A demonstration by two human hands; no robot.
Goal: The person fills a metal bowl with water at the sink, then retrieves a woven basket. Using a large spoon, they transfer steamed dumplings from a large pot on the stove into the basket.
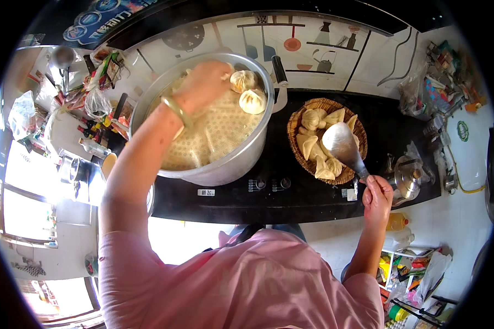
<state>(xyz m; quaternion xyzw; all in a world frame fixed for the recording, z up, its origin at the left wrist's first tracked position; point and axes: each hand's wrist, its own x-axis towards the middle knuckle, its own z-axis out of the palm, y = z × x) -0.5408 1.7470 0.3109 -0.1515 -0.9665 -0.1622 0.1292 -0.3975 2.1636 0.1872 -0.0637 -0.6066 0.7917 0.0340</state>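
Observation:
My left hand (pixel 206 82) reaches over a large metal steamer pot (pixel 247 159), its fingers smeared by motion and pointing toward two pale round steamed buns (pixel 247 90). Those buns rest side by side at the right of the perforated steaming tray (pixel 219 131) inside the pot. Whether that hand holds anything cannot be made out. My right hand (pixel 377 194) is closed around the handle of a metal spatula (pixel 340 141) with a broad rounded head. This head is over a round woven basket (pixel 293 140) holding several folded, pleated buns (pixel 313 118), and covers part of them.
Both the pot and the basket stand on a black stovetop (pixel 230 203). A glass-lidded pot (pixel 407 178) is at its right end. Bottles and bags (pixel 96 129) crowd the left side. A shelf of packages (pixel 417 274) stands lower right. A range hood (pixel 148 24) overhangs the back.

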